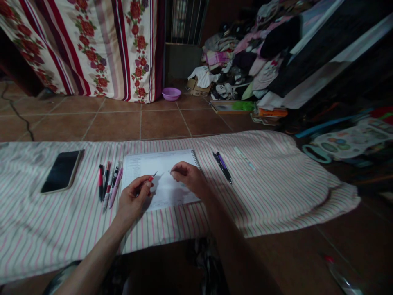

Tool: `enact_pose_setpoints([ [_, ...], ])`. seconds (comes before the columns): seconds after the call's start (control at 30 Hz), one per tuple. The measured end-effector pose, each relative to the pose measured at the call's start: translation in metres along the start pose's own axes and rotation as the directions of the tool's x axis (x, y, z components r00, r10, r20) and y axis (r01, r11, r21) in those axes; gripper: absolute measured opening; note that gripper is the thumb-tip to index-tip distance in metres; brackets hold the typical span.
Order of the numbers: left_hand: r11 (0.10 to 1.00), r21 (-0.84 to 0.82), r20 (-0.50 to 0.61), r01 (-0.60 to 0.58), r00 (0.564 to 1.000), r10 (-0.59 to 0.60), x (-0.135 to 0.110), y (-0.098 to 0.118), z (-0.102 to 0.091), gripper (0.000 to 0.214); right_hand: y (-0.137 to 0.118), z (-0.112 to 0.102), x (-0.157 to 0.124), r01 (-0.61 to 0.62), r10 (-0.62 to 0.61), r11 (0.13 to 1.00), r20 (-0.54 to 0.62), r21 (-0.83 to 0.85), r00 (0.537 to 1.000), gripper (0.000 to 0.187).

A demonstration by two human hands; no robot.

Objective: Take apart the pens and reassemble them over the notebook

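One red pen part with a thin dark tip is being pinched by the left hand above one spiral notebook. The right hand is curling its fingertips inward close by; whether they are holding anything, I cannot tell. Five pens are lying left of the notebook, beyond them one phone; two dark pens and one pale stick are lying right.

From the wearer's head, one camera faces forward and down over the nearby hands toward a curtain.
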State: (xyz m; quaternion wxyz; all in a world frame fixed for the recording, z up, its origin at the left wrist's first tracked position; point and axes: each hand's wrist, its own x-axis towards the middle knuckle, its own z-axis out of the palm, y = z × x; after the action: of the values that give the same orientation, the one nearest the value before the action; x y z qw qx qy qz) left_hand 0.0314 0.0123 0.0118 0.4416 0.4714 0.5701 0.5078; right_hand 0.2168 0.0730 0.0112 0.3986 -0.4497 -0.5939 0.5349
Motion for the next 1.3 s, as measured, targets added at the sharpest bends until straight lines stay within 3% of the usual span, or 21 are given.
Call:
enact_pose_setpoints([
  [0.17,1.0,-0.015,0.015,0.016,1.0,-0.016,-0.001,0.0,0.001,0.034,-0.004,0.007,0.0,0.066,-0.066,0.998,-0.002,0.013,0.998,0.021],
  [0.4,1.0,-0.009,0.023,0.02,1.0,-0.02,-0.001,0.0,0.001,0.033,-0.008,0.012,0.0,0.134,-0.135,0.98,0.007,-0.145,0.991,0.021],
  [0.67,1.0,0.014,0.033,-0.012,0.999,0.011,-0.001,-0.006,-0.001,0.031,-0.007,0.015,0.003,0.084,-0.089,0.988,-0.03,-0.127,0.996,0.017],
  [0.83,1.0,0.008,0.043,-0.029,0.999,0.028,-0.001,-0.007,-0.003,0.03,-0.006,0.017,0.004,-0.059,0.065,0.993,-0.049,0.105,0.997,0.015],
  [1.03,1.0,0.008,0.037,-0.027,0.999,0.027,0.0,-0.007,-0.001,0.029,-0.008,0.017,0.002,-0.209,0.239,0.893,-0.027,0.398,0.971,0.02],
  [1.3,1.0,0.01,0.019,0.005,1.0,-0.005,-0.003,0.0,0.001,0.033,-0.011,0.019,0.001,-0.309,0.345,0.769,0.043,0.56,0.938,0.014],
])
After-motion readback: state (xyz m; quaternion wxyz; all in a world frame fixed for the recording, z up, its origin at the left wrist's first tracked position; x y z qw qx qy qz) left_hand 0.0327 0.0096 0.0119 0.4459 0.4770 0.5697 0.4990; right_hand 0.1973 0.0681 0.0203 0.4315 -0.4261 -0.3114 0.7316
